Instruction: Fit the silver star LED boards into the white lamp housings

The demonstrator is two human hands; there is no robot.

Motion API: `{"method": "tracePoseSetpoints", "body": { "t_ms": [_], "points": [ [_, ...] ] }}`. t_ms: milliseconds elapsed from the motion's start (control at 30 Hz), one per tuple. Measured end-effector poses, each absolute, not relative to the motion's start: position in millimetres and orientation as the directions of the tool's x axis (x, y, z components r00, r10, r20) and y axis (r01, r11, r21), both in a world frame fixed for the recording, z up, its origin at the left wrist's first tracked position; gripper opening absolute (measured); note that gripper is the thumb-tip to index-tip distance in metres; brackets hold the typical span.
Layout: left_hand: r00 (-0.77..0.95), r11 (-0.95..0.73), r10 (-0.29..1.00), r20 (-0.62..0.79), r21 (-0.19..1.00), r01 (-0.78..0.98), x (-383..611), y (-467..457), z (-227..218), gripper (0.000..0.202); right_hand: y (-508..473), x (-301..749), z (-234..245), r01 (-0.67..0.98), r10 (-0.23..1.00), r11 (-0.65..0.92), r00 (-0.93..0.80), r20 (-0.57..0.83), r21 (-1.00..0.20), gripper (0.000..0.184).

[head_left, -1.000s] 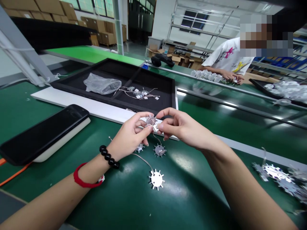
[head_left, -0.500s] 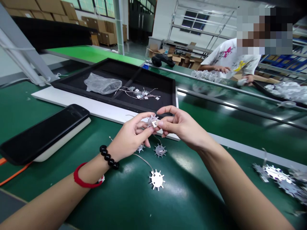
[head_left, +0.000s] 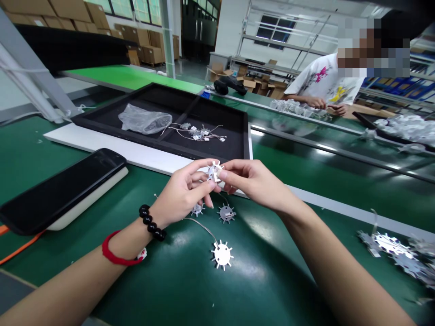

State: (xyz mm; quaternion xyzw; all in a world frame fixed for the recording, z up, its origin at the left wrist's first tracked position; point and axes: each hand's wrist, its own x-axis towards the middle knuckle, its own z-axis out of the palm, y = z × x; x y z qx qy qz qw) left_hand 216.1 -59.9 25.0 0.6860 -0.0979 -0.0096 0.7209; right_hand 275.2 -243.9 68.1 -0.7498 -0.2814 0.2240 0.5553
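Note:
Pinched by its edge between the thumb and fingers of my left hand (head_left: 183,192) is a small toothed metal disc (head_left: 211,172). My right hand (head_left: 254,183) meets it from the other side, thumb and fingers closed on a small white square piece (head_left: 216,178) against the disc's face. The fingertips partly hide both. Below my hands, on the green table, lie a shiny toothed disc (head_left: 223,254) with a thin wire, a greyer one (head_left: 226,213), and another disc (head_left: 197,209) partly behind my left fingers.
A black tray (head_left: 163,144) beyond my hands holds a clear plastic bag (head_left: 145,119) and several wired discs (head_left: 197,132). A black device (head_left: 64,190) lies left, with more toothed discs (head_left: 394,249) at right. Across the bench, a person (head_left: 326,86) handles white parts.
My right hand's raised index finger has come down, and the hand has moved slightly left against the disc. Across the bench, the other person's hands have come together.

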Motion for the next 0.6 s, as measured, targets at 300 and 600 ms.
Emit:
{"method": "tracePoseSetpoints", "body": {
  "t_ms": [300,600],
  "points": [
    [0.949,-0.114,-0.211,0.234,0.958,-0.262,214.9,-54.3,27.8,0.050,-250.2,279.4,69.5,-0.011,0.703,-0.175,0.699,-0.133,-0.985,0.031],
    [0.808,-0.316,-0.052,0.587,0.758,-0.571,224.7,-41.2,30.2,0.010,-251.9,275.1,80.0,-0.140,0.767,-0.169,0.603,-0.219,-0.976,0.030]
  ]
}}
